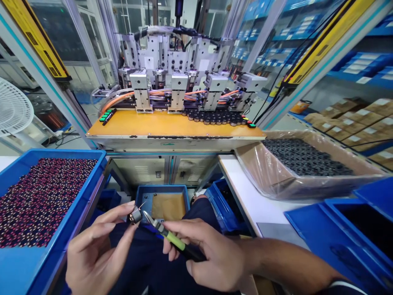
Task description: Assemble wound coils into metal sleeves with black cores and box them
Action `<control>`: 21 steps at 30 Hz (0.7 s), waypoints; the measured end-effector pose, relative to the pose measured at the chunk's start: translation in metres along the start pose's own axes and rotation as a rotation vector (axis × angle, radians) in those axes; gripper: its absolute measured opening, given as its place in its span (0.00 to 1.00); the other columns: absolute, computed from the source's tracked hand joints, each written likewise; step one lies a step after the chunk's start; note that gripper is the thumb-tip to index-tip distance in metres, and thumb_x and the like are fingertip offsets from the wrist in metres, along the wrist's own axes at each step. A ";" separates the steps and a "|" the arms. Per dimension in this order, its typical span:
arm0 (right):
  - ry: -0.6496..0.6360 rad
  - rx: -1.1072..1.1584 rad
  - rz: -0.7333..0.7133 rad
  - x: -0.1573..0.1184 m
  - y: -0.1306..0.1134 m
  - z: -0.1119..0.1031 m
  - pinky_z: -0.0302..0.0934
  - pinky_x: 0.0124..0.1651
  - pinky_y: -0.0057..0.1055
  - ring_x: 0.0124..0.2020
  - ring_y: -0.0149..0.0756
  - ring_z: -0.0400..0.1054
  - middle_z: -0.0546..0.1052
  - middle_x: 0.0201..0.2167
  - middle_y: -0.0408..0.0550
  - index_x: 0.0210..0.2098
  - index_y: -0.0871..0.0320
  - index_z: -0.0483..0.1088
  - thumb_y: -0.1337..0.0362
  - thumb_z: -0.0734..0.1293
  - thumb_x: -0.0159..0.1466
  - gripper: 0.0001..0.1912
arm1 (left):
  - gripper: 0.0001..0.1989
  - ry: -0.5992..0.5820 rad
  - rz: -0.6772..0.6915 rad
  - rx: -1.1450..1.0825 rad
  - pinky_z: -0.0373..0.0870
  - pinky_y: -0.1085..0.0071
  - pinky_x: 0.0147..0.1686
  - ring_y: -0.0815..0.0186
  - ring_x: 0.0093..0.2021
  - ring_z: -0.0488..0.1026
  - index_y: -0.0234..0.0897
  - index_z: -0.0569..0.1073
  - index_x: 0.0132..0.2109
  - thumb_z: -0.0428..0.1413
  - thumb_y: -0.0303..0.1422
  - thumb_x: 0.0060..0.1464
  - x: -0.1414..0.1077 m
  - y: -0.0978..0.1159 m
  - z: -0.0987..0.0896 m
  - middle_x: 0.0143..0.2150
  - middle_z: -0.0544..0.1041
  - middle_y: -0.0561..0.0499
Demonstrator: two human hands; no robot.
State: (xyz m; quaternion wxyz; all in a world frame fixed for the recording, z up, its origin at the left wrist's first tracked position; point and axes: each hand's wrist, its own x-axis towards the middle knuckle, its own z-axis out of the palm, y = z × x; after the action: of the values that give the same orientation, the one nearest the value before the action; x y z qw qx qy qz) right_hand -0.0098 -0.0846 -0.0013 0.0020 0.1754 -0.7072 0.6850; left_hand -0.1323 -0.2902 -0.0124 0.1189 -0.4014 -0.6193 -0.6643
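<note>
Between the thumb and fingers of my left hand point(95, 250) is a small round metal part point(134, 216), with a thin wire sticking up from its right side. My right hand point(211, 254) is wrapped around a pair of pliers point(175, 241) with green and black handles; whether they are cutters I cannot tell. The tips of the pliers point up and left, a short way from the metal part and its wire. A blue bin point(139, 196) with a brown sheet inside sits low behind both hands.
Left stands a blue tray point(102, 164) full of small dark and red parts. A plastic-lined carton point(264, 184) of black round parts is at right, by blue bins point(307, 229). Ahead, a machine point(181, 88) stands on an orange worktop point(147, 125), with black parts point(211, 118) along its right side.
</note>
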 end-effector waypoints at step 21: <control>-0.002 0.065 0.081 0.007 0.000 0.007 0.66 0.37 0.26 0.32 0.27 0.67 0.71 0.37 0.47 0.53 0.61 0.71 0.74 0.64 0.56 0.25 | 0.32 -0.005 0.018 0.032 0.82 0.58 0.53 0.58 0.50 0.82 0.40 0.69 0.52 0.60 0.07 0.45 -0.002 0.007 -0.003 0.51 0.82 0.49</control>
State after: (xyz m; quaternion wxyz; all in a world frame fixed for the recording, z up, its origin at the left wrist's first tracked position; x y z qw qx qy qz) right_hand -0.0149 -0.0933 0.0003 -0.0320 0.1475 -0.6909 0.7070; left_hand -0.1276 -0.2951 -0.0089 0.1294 -0.4066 -0.6265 -0.6522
